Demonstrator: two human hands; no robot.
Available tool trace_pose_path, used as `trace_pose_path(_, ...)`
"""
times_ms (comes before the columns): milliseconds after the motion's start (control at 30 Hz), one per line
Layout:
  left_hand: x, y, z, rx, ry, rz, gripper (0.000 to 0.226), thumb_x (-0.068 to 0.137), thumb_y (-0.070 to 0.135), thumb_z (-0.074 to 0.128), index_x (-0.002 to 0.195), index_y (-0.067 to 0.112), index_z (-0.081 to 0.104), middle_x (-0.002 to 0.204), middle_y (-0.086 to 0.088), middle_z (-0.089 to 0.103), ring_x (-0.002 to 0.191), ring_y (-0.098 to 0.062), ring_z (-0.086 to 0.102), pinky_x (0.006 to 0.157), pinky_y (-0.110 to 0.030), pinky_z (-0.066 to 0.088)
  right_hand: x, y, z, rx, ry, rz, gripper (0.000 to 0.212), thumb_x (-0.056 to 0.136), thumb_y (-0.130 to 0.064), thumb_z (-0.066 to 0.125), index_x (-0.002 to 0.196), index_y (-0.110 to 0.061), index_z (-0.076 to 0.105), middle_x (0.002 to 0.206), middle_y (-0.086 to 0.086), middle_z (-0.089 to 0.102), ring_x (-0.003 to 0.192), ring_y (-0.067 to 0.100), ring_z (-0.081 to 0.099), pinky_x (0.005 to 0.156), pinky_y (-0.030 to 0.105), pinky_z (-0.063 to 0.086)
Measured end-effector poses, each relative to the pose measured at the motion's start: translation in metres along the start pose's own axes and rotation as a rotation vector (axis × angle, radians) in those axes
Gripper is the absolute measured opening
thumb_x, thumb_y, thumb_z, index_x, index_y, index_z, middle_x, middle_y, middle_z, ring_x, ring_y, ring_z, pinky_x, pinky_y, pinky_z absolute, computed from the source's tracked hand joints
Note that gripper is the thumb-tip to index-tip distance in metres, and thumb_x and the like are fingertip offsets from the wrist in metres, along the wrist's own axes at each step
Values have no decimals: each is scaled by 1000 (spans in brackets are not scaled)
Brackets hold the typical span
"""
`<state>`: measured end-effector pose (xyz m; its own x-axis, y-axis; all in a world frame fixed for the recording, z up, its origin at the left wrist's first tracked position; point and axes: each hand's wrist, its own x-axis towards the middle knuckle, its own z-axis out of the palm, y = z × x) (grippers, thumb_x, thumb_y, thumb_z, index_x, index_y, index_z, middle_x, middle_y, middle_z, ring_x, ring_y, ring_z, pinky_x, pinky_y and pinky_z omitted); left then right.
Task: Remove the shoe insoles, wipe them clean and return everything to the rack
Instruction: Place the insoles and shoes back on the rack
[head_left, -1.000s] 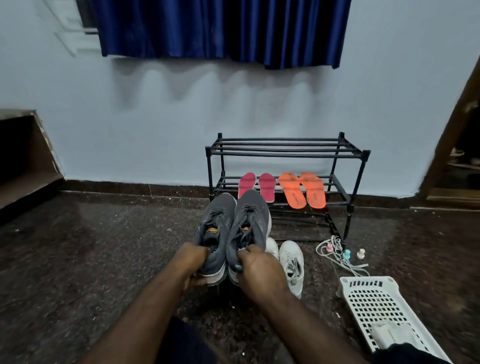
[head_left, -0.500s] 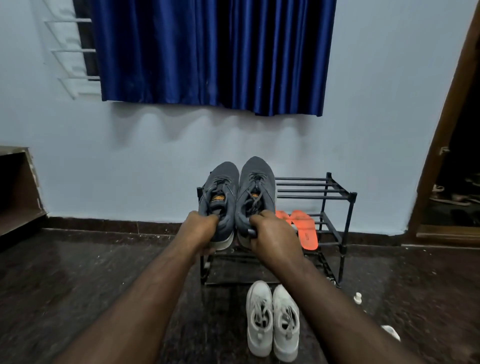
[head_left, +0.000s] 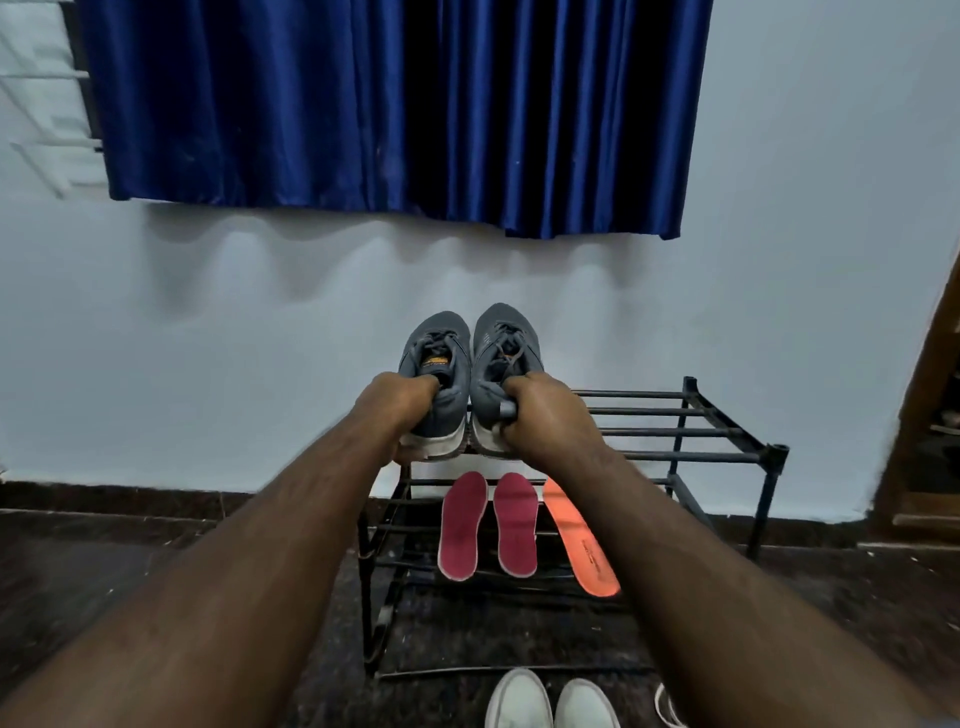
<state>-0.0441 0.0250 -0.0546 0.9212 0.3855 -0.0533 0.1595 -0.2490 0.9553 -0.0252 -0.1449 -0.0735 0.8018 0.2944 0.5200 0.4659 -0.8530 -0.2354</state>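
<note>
Two grey shoes (head_left: 470, 374) are held side by side at the top shelf of the black rack (head_left: 727, 431), one gripped by the left hand (head_left: 400, 410), the other by the right hand (head_left: 545, 421). Red insoles (head_left: 485, 525) and an orange insole (head_left: 579, 540) are laid on the shelf below; white shoes (head_left: 550, 701) stand on the floor.

Two bare forearms reach in from the lower corners of the frame and narrow toward the centre, with no sleeves, cuffs or gloves covering them. The left hand (head_left: 397, 415) and the right hand (head_left: 545, 421) are bare as well, with no rings on the parts that show. Neither wrist carries a watch, band or bracelet. No clothing is visible anywhere along either arm.
</note>
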Motion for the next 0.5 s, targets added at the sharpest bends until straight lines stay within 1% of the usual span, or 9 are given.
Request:
trace_pose_path(67, 15, -1, 4, 29, -9, -13, 28, 92, 25, 60, 111, 4, 56, 100, -13, 54, 91, -45, 63, 64, -53, 61, 12, 8, 9, 7, -20, 14, 17, 80, -20, 64, 96, -14, 62, 100, 7, 61, 93, 28, 58, 68, 27, 33)
trace_pose_path(133, 28, -4, 8, 52, -12, -30, 31, 92, 26, 59, 112, 3, 57, 99, -14, 53, 87, -45, 62, 67, -59, 60, 21, 15, 16, 22, -47, 36, 18, 79, -19, 65, 96, -14, 63, 99, 7, 63, 93, 28, 59, 67, 27, 34)
trace_pose_path(200, 37, -9, 9, 56, -9, -39, 35, 91, 29, 59, 113, 2, 59, 100, -16, 56, 84, -44, 62, 66, -62, 59, 26, 20, 22, 48, -67, 66, 17, 78, -19, 65, 94, -14, 63, 96, 7, 64, 92, 28, 60, 66, 27, 36)
trace_pose_path(267, 45, -11, 9, 44, -6, -45, 39, 89, 33, 58, 114, 3, 61, 107, -17, 60, 85, -44, 64, 66, -62, 59, 31, 24, 25, 70, -74, 87, 17, 77, -20, 67, 93, -14, 62, 94, 8, 65, 91, 29, 60, 66, 26, 37)
trace_pose_path(333, 50, -13, 8, 37, -15, -45, 41, 88, 39, 58, 113, 7, 63, 112, -16, 63, 87, -39, 65, 67, -58, 60, 36, 26, 27, 79, -80, 87, 22, 76, -21, 68, 96, -13, 63, 96, 8, 66, 93, 29, 60, 68, 27, 39)
trace_pose_path(400, 51, -14, 8, 50, -36, -56, 47, 89, 53, 58, 114, 14, 63, 117, -10, 62, 90, -32, 65, 68, -46, 63, 39, 28, 30, 95, -77, 81, 27, 76, -22, 69, 102, -13, 64, 102, 8, 65, 96, 30, 59, 71, 28, 42)
trace_pose_path(467, 49, -18, 7, 78, -63, -66, 59, 88, 67, 55, 120, 18, 60, 121, -5, 58, 98, -28, 64, 65, -33, 58, 40, 29, 33, 110, -72, 78, 31, 76, -21, 70, 106, -13, 62, 109, 9, 62, 99, 31, 58, 73, 29, 42)
trace_pose_path(500, 47, -21, 6, 87, -77, -57, 62, 87, 70, 55, 122, 19, 57, 121, -4, 55, 101, -28, 64, 63, -30, 54, 40, 29, 34, 114, -71, 75, 32, 77, -21, 70, 107, -13, 61, 112, 10, 60, 100, 31, 58, 73, 28, 41)
